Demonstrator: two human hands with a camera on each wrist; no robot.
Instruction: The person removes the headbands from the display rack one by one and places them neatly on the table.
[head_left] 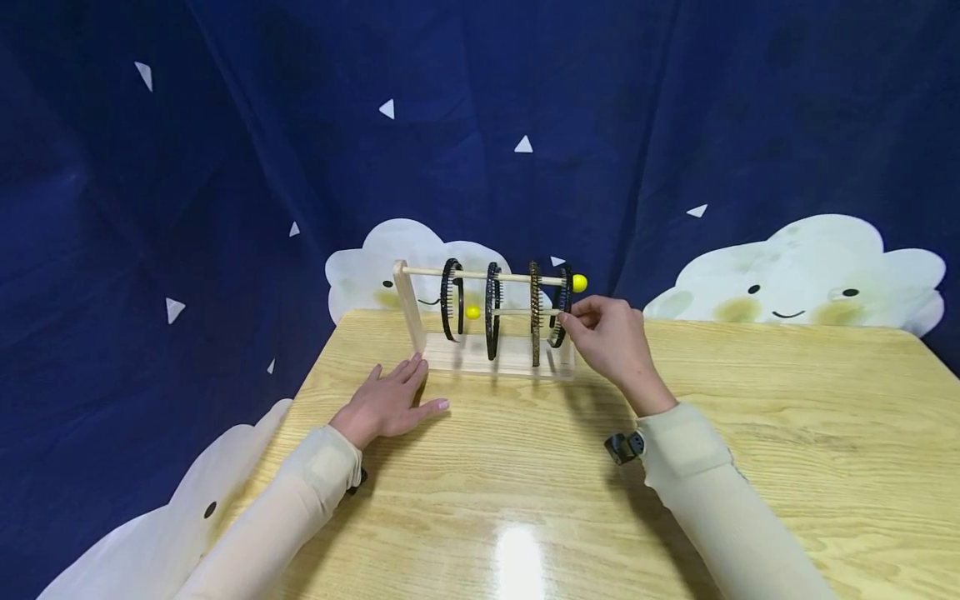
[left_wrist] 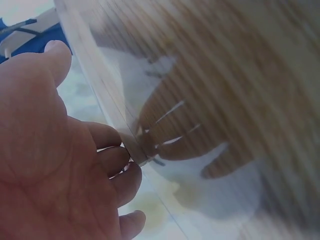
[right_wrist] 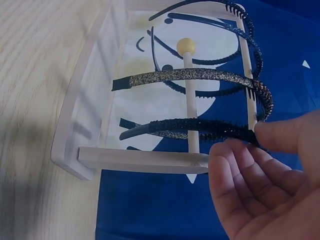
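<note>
A pale wooden rack (head_left: 408,304) stands on the table with hairbands hung along its upper rod. From the left hang a black hairband (head_left: 447,304), a dark glittery one (head_left: 491,325) and a gold glittery hairband (head_left: 535,329). At the right end is a black beaded hairband (right_wrist: 175,125), which my right hand (head_left: 611,337) pinches between thumb and fingers near its curved top. My left hand (head_left: 390,400) lies palm down, fingers straight, with its fingertips at the left front corner of the rack's base.
A yellow ball (head_left: 580,283) caps the right end of the upper rod. Another yellow ball (head_left: 472,312) tips the lower rod, inside the hairbands. Behind the wooden table (head_left: 787,433) hangs a dark blue curtain (head_left: 465,167) printed with white clouds.
</note>
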